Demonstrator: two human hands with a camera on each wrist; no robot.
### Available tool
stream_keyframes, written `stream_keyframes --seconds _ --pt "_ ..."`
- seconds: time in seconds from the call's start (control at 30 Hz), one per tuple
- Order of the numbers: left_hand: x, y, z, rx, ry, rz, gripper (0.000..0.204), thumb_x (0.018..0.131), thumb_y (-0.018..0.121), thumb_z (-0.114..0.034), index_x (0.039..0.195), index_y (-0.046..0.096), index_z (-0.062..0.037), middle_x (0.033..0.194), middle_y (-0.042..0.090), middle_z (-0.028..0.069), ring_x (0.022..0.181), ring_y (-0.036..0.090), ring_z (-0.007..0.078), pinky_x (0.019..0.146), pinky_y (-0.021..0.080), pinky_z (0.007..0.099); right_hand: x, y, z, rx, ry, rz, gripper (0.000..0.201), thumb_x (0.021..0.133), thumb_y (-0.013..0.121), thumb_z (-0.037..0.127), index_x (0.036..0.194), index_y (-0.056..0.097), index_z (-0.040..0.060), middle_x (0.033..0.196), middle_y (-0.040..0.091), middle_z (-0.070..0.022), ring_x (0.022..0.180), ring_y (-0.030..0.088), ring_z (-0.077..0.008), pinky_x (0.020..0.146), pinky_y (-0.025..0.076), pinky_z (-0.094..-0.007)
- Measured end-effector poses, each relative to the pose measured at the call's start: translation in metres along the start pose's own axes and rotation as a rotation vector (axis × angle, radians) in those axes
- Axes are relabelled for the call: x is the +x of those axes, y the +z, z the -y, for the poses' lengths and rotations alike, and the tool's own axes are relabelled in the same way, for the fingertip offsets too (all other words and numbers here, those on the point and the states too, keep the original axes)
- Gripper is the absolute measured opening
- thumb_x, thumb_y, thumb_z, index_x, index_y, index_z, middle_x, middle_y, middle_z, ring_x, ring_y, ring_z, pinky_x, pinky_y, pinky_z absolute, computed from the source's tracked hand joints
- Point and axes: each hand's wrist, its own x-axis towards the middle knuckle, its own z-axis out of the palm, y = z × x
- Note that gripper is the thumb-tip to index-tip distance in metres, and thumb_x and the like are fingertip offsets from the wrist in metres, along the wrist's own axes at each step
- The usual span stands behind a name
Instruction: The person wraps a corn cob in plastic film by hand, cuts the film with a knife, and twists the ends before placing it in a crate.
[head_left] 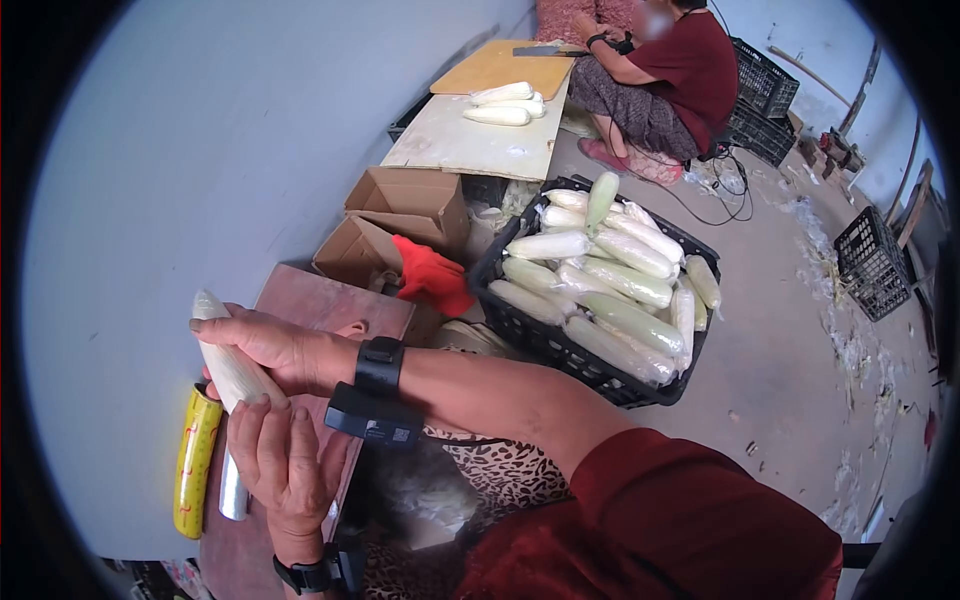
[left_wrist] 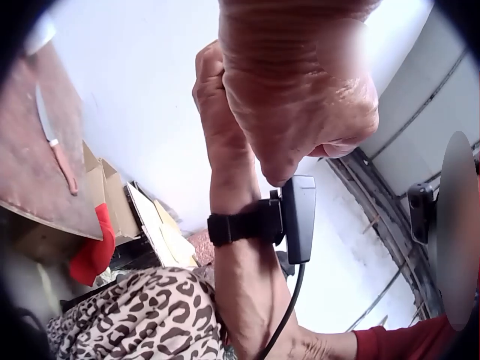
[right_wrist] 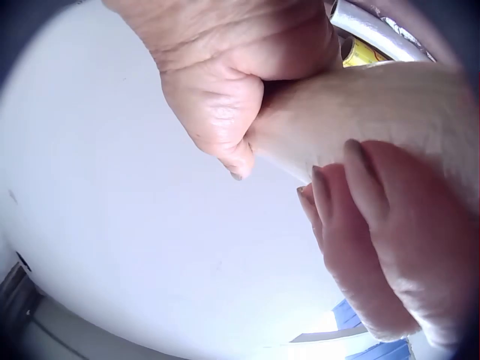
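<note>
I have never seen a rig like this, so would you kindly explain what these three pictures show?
There is no robot here, just a person's bare right hand and left hand. The widest picture comes from a head-worn camera looking forward and down; the others come from the right wrist camera and left wrist camera, each watching its own hand's work. Both hands hold one pale ear of corn. A knife lies on the reddish table, with a yellow tube and a silvery roll along one side. Nearby, a black crate holds many film-wrapped ears.
</note>
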Motion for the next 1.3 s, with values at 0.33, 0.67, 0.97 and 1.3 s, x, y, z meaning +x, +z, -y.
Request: stream_keyframes --seconds 0.33,0.67,0.97,1.3 --pt "0.001 0.001 -0.021 -0.171 -0.025 0.168 0.067 0.077 0.075 -0.045 0.131 0.048 -0.0170 0.136 0.044 0.0195 0.125 0.043 0.0423 0.101 0.034 0.0621 -0.155 -0.049 0.129 -0.332 -0.174 -0.470 0.042 0.090 0.069 0.027 0.119 0.042 0.0143 0.093 0.062 -0.0152 0.073 0.068 -0.0287 0.058 0.060 -0.0442" --pt "-0.007 -0.010 -0.014 -0.339 -0.291 0.357 0.055 0.070 0.078 -0.007 0.121 0.057 -0.0036 0.131 0.048 0.0217 0.119 0.049 0.0413 0.099 0.042 0.0476 -0.416 -0.132 0.277 -0.692 -0.597 -1.324 0.039 0.089 0.069 0.019 0.117 0.044 0.0086 0.094 0.055 -0.0122 0.072 0.063 -0.0275 0.062 0.060 -0.0460" --pt "-0.009 -0.005 -0.014 -0.442 -0.425 0.463 0.053 0.071 0.077 -0.003 0.120 0.056 -0.0032 0.132 0.048 0.0206 0.115 0.053 0.0397 0.093 0.047 0.0457 -0.562 -0.169 0.303 -0.846 -0.379 -1.772 0.056 0.086 0.073 0.024 0.129 0.044 0.0038 0.109 0.057 -0.0137 0.083 0.062 -0.0278 0.071 0.056 -0.0440" --pt "-0.008 0.000 -0.017 -0.426 -0.380 0.529 0.049 0.071 0.076 -0.002 0.117 0.058 -0.0008 0.129 0.050 0.0222 0.109 0.057 0.0401 0.088 0.052 0.0445 -0.525 -0.182 0.268 -0.987 -0.100 -1.868 0.056 0.084 0.074 0.034 0.119 0.054 -0.0043 0.102 0.063 -0.0145 0.080 0.061 -0.0251 0.069 0.051 -0.0424"
